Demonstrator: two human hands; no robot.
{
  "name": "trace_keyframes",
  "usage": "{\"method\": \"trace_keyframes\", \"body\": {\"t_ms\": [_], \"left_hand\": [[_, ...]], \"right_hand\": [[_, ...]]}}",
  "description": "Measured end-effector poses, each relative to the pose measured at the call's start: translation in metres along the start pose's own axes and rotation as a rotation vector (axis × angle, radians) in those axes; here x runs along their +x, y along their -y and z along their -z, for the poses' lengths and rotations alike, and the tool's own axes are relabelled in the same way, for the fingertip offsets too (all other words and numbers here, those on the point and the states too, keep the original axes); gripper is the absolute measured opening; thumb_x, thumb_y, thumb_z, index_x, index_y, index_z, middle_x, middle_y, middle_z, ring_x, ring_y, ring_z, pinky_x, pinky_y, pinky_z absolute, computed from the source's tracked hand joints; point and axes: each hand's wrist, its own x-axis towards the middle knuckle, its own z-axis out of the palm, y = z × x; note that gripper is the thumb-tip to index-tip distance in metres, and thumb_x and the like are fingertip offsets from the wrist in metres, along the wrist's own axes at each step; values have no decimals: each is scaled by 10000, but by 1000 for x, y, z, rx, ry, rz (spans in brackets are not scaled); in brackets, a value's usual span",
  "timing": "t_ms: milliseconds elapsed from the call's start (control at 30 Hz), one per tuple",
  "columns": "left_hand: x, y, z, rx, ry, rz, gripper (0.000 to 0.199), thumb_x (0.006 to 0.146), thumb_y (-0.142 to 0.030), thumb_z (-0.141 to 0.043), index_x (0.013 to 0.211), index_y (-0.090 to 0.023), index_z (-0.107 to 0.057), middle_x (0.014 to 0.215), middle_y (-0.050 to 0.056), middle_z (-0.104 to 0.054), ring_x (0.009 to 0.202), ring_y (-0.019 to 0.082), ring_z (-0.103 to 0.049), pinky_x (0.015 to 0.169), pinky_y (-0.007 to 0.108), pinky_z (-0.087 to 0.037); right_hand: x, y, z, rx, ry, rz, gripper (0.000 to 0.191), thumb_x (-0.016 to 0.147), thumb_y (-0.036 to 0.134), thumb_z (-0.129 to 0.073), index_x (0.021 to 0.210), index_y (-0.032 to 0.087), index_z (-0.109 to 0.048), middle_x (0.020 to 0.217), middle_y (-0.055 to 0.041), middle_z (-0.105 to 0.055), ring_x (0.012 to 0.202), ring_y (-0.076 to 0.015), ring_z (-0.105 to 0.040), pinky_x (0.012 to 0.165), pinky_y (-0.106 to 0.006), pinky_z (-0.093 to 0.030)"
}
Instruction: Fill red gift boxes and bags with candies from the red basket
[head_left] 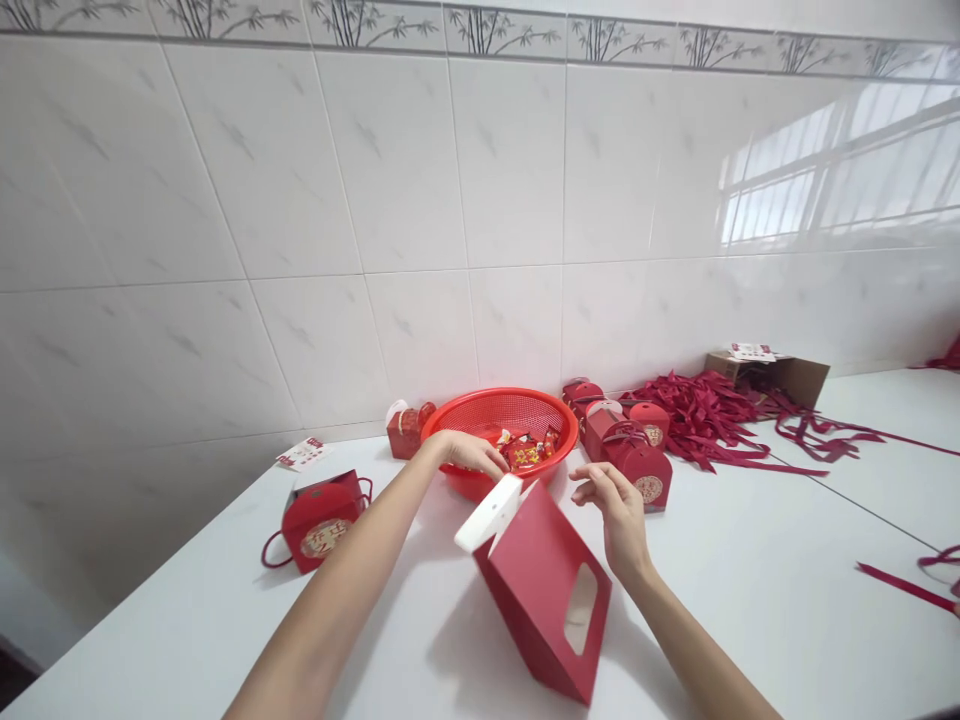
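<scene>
My left hand (472,453) reaches over the near rim of a red plastic basket (450,415) that holds red wrapped sweets (527,450); its fingertips are partly hidden and I cannot make out what they hold, if anything. An open red box (532,590) with a white flap (489,512) and an oval window stands tilted on the table between my arms. Just right of the basket and above the box is my right hand (607,495), fingers bent and thumb apart, holding nothing.
A red box (319,525) with cord handles stands left, a card (304,453) behind it. Several red boxes (641,470) and a heap of red ribbons (701,410) lie right of the basket, before a cardboard box (799,378). A tiled wall (405,340) backs the white table (750,560).
</scene>
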Motion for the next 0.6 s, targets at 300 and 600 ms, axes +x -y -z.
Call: {"method": "trace_keyframes", "body": {"t_ms": [300,600], "left_hand": [[14,15,-8,-48,-124,56,294,724,-418,-628,852,-209,-790,935,37,-763,856,199,-657,682,230,-453],[43,22,-24,153,-253,108,193,597,-307,-688,742,-195,-745,831,84,-752,831,283,-680,701,303,-499]], "right_hand": [[-16,-7,-4,-444,664,-127,633,749,556,-754,1264,214,-613,1312,-127,-634,1224,-312,-573,1051,-462,-431],[-20,-1,-10,-616,1012,-283,576,640,515,-854,1092,193,-701,1097,-67,-719,1013,-282,-643,894,-367,-498]]}}
